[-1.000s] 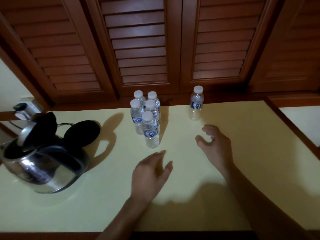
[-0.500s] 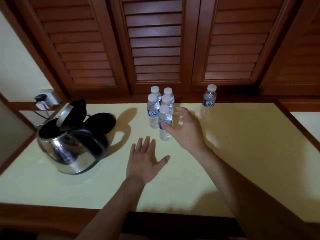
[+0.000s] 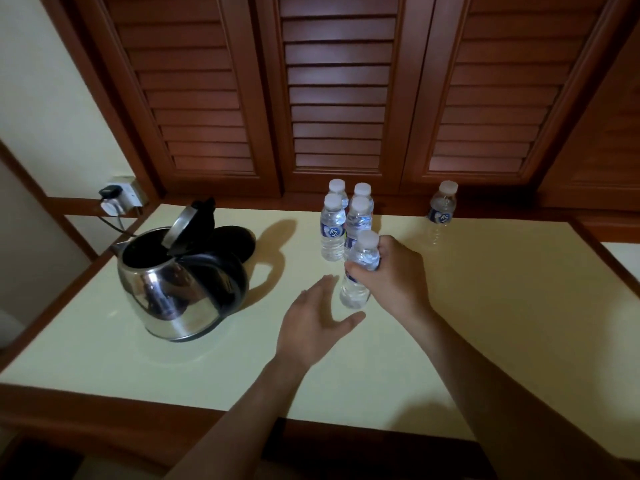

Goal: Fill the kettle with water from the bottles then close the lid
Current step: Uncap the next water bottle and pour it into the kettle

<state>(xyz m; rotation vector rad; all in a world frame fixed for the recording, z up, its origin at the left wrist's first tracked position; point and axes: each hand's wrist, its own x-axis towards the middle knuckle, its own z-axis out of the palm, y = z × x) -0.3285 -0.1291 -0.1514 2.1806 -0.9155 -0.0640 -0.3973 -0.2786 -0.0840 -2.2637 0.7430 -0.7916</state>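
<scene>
A steel kettle [image 3: 173, 292] with a black handle stands at the left of the pale yellow table [image 3: 485, 306], its lid [image 3: 188, 225] tipped open. My right hand [image 3: 394, 271] grips the nearest small capped water bottle [image 3: 358, 271], tilted a little, just in front of a cluster of several more capped bottles [image 3: 334, 223]. My left hand [image 3: 315, 323] hovers open, palm down, right beside the held bottle's base. One more bottle [image 3: 441, 211] stands alone at the back right.
The kettle's black round base [image 3: 235, 242] lies behind the kettle, its cord running to a wall socket [image 3: 119, 199] at the back left. Brown louvred doors [image 3: 339, 91] rise behind the table. A wooden edge [image 3: 104, 400] borders the table front.
My right hand has closed around the front bottle and drawn it out of the cluster toward me. My left hand moved right, toward the bottle. The camera view shifted right and closer.
</scene>
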